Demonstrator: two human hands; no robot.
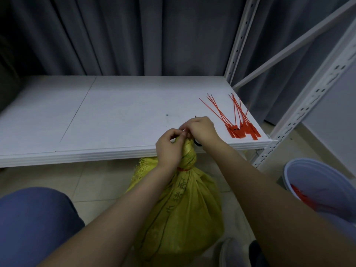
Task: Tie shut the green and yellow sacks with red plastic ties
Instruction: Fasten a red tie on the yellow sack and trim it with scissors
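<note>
The yellow sack (183, 209) is standing on the floor (96, 180) just in front of the white shelf (115, 112), with a red tie (182, 169) going round its bunched neck. The left hand (169, 149) is gripping the neck above the tie, and the right hand (202, 130) is pinching its top. Spare red ties (240, 124) are lying on the shelf nearby.

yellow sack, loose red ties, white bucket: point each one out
yellow sack (185, 209), head view, on its bulging body below the neck
loose red ties (238, 130), head view, on the tag ends
white bucket (317, 176), head view, on its bare inner wall
</note>
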